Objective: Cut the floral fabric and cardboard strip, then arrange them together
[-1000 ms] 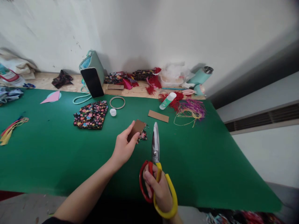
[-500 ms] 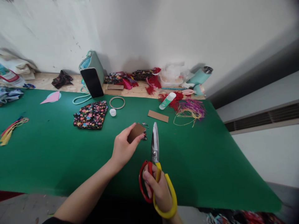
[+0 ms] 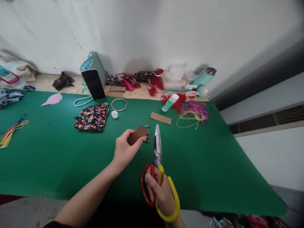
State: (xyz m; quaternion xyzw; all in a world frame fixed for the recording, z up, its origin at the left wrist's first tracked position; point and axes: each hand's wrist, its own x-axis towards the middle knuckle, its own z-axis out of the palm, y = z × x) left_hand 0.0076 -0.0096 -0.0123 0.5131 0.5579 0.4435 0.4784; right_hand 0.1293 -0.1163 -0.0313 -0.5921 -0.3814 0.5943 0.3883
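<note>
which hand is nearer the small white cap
Left. The left hand, gripping a brown cardboard piece, is a little right of the white cap and nearer the person; the right hand, holding scissors, is farther right and even closer to the person.

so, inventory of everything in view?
Scissors: one, red-yellow, right hand
Cardboard piece: one, brown, left hand
Cardboard strip: one, brown, beyond scissors
Floral cloth: one, multicoloured, left
Cap: one, white, centre
Ring: one, silver, behind cap
Threads: uncounted, mixed, right
Tube: one, white, by threads
Bag: one, mint, rear
Phone: one, black, before bag
Bottle: one, mint, rear
Tassels: uncounted, mixed, left
Paper: one, pink, left
Ledge scraps: uncounted, mixed, rear
Tabletop: one, green, foreground
Left hand: one, centre
Right hand: one, lower centre
</note>
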